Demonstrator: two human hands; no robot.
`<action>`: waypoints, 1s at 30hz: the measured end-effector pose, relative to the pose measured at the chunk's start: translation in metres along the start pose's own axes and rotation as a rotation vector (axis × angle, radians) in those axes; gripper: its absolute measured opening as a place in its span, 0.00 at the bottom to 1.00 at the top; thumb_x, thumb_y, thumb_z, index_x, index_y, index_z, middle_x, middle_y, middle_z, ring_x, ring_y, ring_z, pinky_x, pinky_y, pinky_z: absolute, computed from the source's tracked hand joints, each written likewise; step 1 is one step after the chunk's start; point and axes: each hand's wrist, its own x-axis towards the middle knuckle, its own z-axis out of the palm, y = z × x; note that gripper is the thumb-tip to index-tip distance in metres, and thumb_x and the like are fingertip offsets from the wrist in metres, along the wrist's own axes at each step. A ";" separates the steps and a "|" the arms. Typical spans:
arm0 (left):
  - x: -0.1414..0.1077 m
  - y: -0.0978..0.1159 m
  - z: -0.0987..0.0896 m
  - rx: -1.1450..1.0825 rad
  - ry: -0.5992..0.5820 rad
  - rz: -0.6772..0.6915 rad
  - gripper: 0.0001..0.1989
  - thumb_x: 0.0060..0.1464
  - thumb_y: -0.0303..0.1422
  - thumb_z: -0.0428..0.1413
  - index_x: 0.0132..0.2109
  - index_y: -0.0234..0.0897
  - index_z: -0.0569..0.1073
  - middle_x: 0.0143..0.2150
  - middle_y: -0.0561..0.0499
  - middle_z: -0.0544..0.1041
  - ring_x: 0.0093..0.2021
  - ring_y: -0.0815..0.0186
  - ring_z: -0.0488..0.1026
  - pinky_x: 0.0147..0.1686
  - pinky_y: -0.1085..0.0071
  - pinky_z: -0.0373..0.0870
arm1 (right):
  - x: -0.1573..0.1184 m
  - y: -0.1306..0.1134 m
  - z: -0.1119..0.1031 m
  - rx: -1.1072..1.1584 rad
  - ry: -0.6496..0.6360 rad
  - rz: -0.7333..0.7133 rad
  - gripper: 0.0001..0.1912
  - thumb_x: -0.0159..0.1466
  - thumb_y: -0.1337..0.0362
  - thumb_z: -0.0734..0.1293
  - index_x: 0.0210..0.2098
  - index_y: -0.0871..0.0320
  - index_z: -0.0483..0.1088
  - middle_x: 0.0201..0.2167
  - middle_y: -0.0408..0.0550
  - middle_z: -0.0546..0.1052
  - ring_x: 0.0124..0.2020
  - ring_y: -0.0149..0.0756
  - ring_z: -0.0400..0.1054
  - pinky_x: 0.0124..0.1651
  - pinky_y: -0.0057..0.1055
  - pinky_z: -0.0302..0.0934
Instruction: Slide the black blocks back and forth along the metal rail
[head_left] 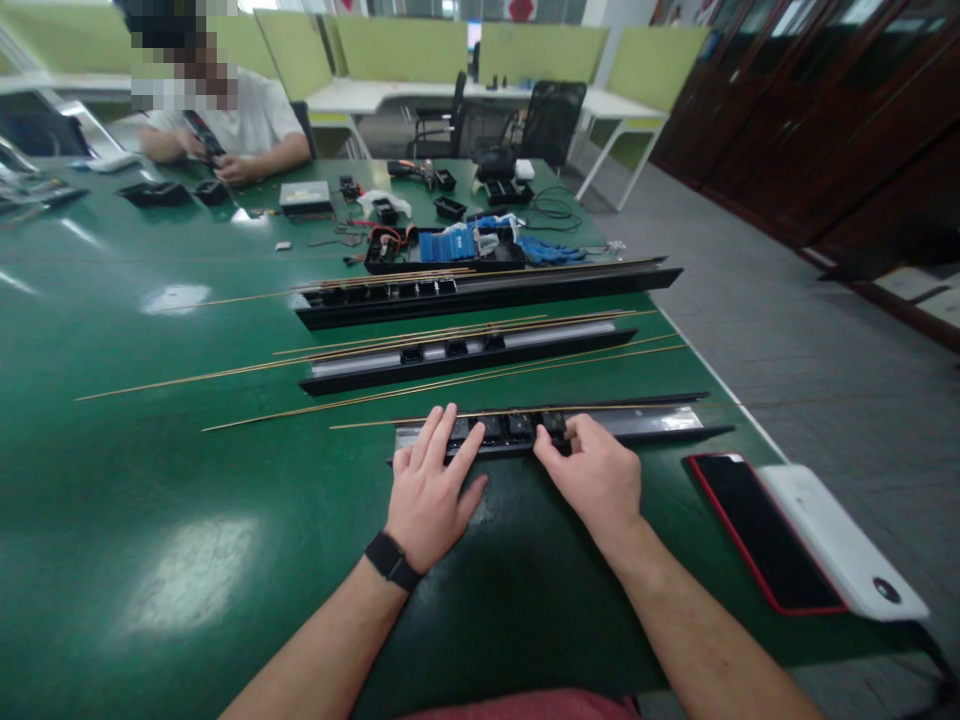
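Note:
The nearest black channel [652, 420] lies across the green table, with several small black blocks [519, 424] inside it and a thin brass-coloured rod [367, 425] along its back side. My left hand [435, 490] rests over the channel's left part, fingers spread, fingertips at the blocks. With thumb and index finger, my right hand [592, 465] pinches the rightmost black block [553, 421] in the channel. Behind lie a middle channel [465, 365] holding several black pieces and a far channel [562, 290], with long thin rods [300, 408] beside and on them.
Right of my right arm lie a red-edged phone [765, 535] and a white device [840, 540]. A black tray [390, 267] with blue packets, a power drill [412, 172] and loose parts stand farther back. Another person [255, 125] sits across the table [97, 500].

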 end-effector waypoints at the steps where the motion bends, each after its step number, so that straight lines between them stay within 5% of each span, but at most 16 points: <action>1: 0.000 0.000 0.000 0.000 0.001 0.000 0.31 0.65 0.41 0.58 0.72 0.48 0.65 0.79 0.40 0.54 0.77 0.45 0.55 0.56 0.49 0.67 | 0.000 0.001 0.000 0.001 -0.006 0.010 0.19 0.66 0.50 0.69 0.26 0.54 0.64 0.23 0.40 0.71 0.23 0.30 0.62 0.29 0.30 0.50; 7: 0.000 0.001 -0.001 0.002 -0.001 -0.002 0.30 0.66 0.41 0.58 0.73 0.47 0.65 0.79 0.39 0.54 0.77 0.46 0.54 0.57 0.50 0.67 | -0.001 0.003 -0.004 0.027 0.013 0.034 0.18 0.64 0.48 0.71 0.31 0.54 0.68 0.23 0.39 0.71 0.24 0.31 0.65 0.30 0.30 0.54; 17: 0.000 0.000 0.000 0.003 -0.012 0.000 0.31 0.66 0.41 0.57 0.73 0.48 0.64 0.79 0.39 0.54 0.77 0.45 0.55 0.56 0.49 0.67 | -0.005 -0.022 -0.007 0.049 0.018 -0.162 0.17 0.70 0.50 0.68 0.42 0.58 0.78 0.26 0.45 0.79 0.24 0.33 0.71 0.33 0.30 0.62; 30: -0.001 0.000 0.000 0.006 -0.013 0.005 0.31 0.66 0.41 0.57 0.73 0.47 0.63 0.79 0.39 0.53 0.77 0.45 0.54 0.56 0.49 0.67 | -0.005 -0.026 0.000 -0.017 -0.004 -0.178 0.16 0.70 0.51 0.67 0.37 0.58 0.77 0.26 0.45 0.80 0.25 0.34 0.72 0.32 0.32 0.59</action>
